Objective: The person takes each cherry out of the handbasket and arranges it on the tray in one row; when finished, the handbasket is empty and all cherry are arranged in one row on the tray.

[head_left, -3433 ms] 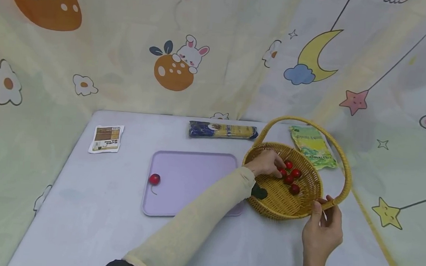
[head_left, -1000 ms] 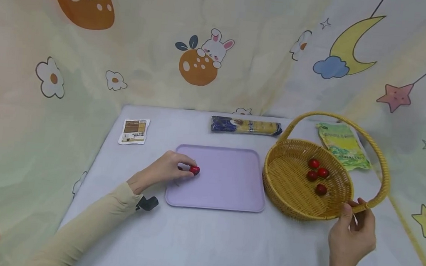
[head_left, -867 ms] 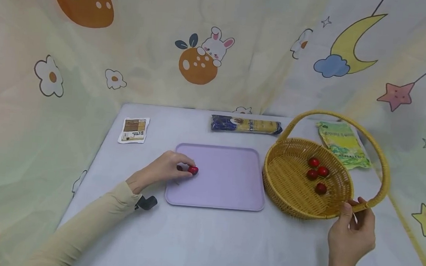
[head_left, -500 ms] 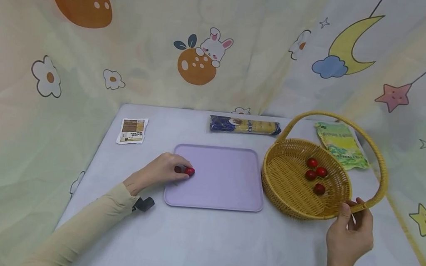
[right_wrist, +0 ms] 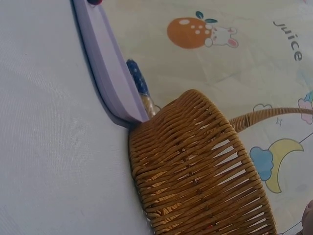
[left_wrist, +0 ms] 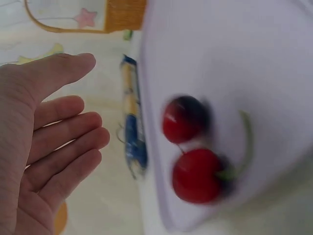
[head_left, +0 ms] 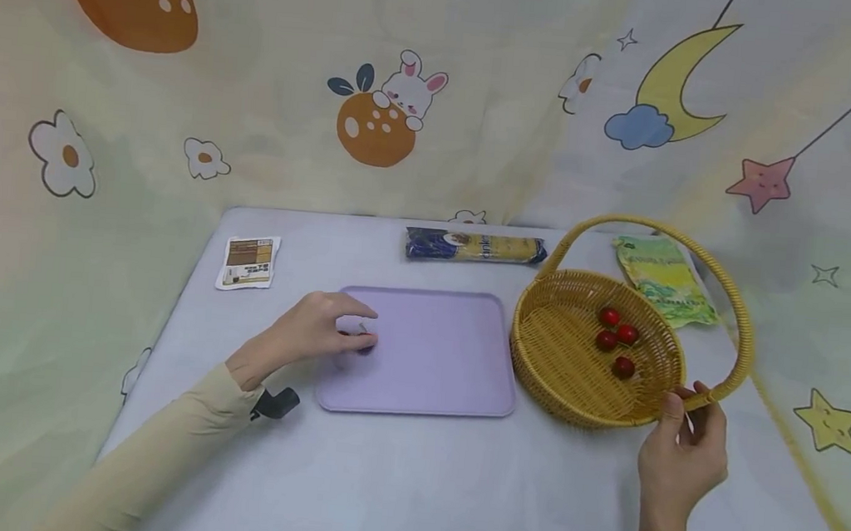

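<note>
My left hand is over the left side of a lilac tray, thumb and fingers spread apart. Two red cherries, a nearer one with a green stem and another one, lie on the tray in the left wrist view, clear of the fingers. From the head, the hand mostly hides them. On the right, my right hand grips a yellow wicker basket where its handle meets the rim. Several cherries lie inside the basket. The right wrist view shows the basket's woven side and little of the hand.
Behind the tray lies a blue and yellow long packet. A green and yellow bag is behind the basket. At the table's back left is a small white and brown sachet. The basket stands close to the tray's right edge.
My left hand went from inside the basket to the tray with a cherry, then opened and let it go there. The basket holds one cherry fewer. My right hand kept its grip.
</note>
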Demonstrator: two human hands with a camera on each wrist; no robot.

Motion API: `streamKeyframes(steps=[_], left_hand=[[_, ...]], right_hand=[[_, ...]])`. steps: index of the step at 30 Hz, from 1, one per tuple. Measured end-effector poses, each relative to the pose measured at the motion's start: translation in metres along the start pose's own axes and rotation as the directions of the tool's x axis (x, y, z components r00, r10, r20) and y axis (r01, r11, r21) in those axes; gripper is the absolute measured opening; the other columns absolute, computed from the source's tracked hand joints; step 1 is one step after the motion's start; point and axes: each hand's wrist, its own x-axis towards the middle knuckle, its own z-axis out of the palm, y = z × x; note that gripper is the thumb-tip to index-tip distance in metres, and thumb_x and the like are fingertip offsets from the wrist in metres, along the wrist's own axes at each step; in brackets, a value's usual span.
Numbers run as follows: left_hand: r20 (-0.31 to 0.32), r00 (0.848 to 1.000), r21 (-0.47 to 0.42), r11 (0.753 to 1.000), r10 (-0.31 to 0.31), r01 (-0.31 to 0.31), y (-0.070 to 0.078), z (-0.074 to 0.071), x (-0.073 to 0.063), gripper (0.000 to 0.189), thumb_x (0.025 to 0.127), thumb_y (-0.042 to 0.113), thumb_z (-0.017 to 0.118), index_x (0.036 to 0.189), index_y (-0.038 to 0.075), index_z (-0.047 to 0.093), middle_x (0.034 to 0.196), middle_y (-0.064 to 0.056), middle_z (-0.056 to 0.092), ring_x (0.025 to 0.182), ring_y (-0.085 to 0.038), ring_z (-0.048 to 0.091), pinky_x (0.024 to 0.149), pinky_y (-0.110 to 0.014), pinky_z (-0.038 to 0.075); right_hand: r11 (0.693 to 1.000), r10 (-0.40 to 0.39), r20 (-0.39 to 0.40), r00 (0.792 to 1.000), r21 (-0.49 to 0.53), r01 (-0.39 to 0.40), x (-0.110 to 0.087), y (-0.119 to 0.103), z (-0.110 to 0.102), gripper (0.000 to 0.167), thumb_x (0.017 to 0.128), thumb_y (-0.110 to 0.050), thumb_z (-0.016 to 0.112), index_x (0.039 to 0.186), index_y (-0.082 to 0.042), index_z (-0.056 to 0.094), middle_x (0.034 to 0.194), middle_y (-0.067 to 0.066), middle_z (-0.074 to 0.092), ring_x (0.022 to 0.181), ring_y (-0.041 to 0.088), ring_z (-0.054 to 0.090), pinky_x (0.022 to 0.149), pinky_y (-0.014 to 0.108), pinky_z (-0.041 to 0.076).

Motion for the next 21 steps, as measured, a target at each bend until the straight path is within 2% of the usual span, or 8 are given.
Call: streamKeyframes(steps=[4, 6, 8, 11, 16, 18, 19, 21], left_hand=[[-0.038, 0.999, -0.079, 0.996, 0.026, -0.029, 0.011, 0.0, 0.02, 0.037, 0.084, 0.026, 0.089, 0.116, 0.01, 0.081, 0.112, -0.003, 0.08, 0.104, -0.019, 0.077, 0.088, -0.037, 0.062], [-0.015, 1.0, -0.13, 0.991, 0.005, -0.007, 0.019, 0.005, 0.033, 0.042, 0.086, 0.03, 0.088, 0.123, 0.013, 0.079, 0.117, -0.002, 0.079, 0.081, -0.011, 0.075, 0.084, -0.034, 0.062], [0.012, 1.0, -0.177, 0.984, -0.023, 0.025, 0.027, 0.011, 0.044, 0.045, 0.087, 0.034, 0.086, 0.128, 0.016, 0.077, 0.121, -0.001, 0.078, 0.06, -0.003, 0.058, 0.07, -0.027, 0.057], [0.064, 0.996, -0.243, 0.967, -0.061, 0.075, 0.042, 0.023, 0.065, 0.049, 0.088, 0.04, 0.085, 0.132, 0.02, 0.075, 0.12, -0.002, 0.078, 0.054, -0.002, 0.028, 0.057, -0.024, 0.04], [0.139, 0.989, -0.333, 0.937, -0.059, 0.103, 0.065, 0.049, 0.105, 0.048, 0.091, 0.042, 0.081, 0.134, 0.022, 0.073, 0.1, -0.007, 0.08, 0.052, -0.006, 0.021, 0.054, -0.023, 0.032], [0.16, 0.986, -0.358, 0.928, -0.05, 0.106, 0.074, 0.06, 0.122, 0.048, 0.092, 0.043, 0.08, 0.135, 0.024, 0.072, 0.108, -0.005, 0.081, 0.053, -0.003, 0.03, 0.057, -0.021, 0.037], [0.171, 0.984, -0.373, 0.922, -0.043, 0.105, 0.079, 0.066, 0.131, 0.047, 0.093, 0.043, 0.079, 0.135, 0.024, 0.072, 0.119, -0.003, 0.078, 0.057, -0.001, 0.041, 0.061, -0.02, 0.042], [0.187, 0.982, -0.406, 0.908, -0.03, 0.105, 0.087, 0.08, 0.147, 0.047, 0.094, 0.043, 0.078, 0.135, 0.023, 0.072, 0.122, -0.001, 0.078, 0.076, 0.0, 0.064, 0.074, -0.019, 0.051]], right_hand=[[1.0, 0.007, 0.028, 1.0, -0.009, -0.007, 0.0, -0.002, 0.0, 0.038, 0.104, -0.022, 0.065, 0.14, -0.012, 0.063, 0.125, 0.008, 0.069, 0.123, 0.009, 0.066, 0.104, 0.019, 0.051], [1.0, 0.005, 0.022, 1.0, -0.011, -0.005, 0.0, -0.002, -0.002, 0.037, 0.104, -0.022, 0.065, 0.14, -0.013, 0.064, 0.125, 0.011, 0.069, 0.122, 0.009, 0.066, 0.104, 0.018, 0.051], [1.0, 0.001, 0.02, 1.0, -0.013, 0.0, 0.0, -0.002, -0.001, 0.037, 0.104, -0.022, 0.065, 0.139, -0.012, 0.064, 0.124, 0.011, 0.069, 0.122, 0.009, 0.066, 0.103, 0.018, 0.051], [1.0, -0.006, 0.017, 1.0, -0.016, 0.007, -0.001, -0.002, -0.001, 0.037, 0.104, -0.022, 0.065, 0.139, -0.011, 0.065, 0.124, 0.011, 0.07, 0.122, 0.009, 0.066, 0.103, 0.017, 0.051], [1.0, -0.005, 0.001, 1.0, -0.006, 0.005, -0.002, -0.002, 0.0, 0.037, 0.103, -0.022, 0.066, 0.138, -0.01, 0.065, 0.121, 0.009, 0.07, 0.118, 0.006, 0.066, 0.102, 0.017, 0.052], [1.0, -0.006, -0.001, 1.0, 0.004, 0.006, -0.001, -0.003, 0.002, 0.036, 0.103, -0.022, 0.066, 0.138, -0.011, 0.066, 0.119, 0.007, 0.07, 0.118, 0.005, 0.066, 0.101, 0.016, 0.052], [1.0, -0.004, -0.001, 1.0, 0.007, 0.004, -0.002, -0.003, 0.001, 0.036, 0.104, -0.022, 0.066, 0.138, -0.011, 0.066, 0.119, 0.007, 0.07, 0.118, 0.005, 0.066, 0.101, 0.016, 0.052], [1.0, 0.0, 0.007, 1.0, 0.007, 0.0, -0.002, -0.003, 0.0, 0.036, 0.104, -0.022, 0.066, 0.138, -0.012, 0.066, 0.12, 0.007, 0.07, 0.119, 0.006, 0.066, 0.101, 0.016, 0.052]])
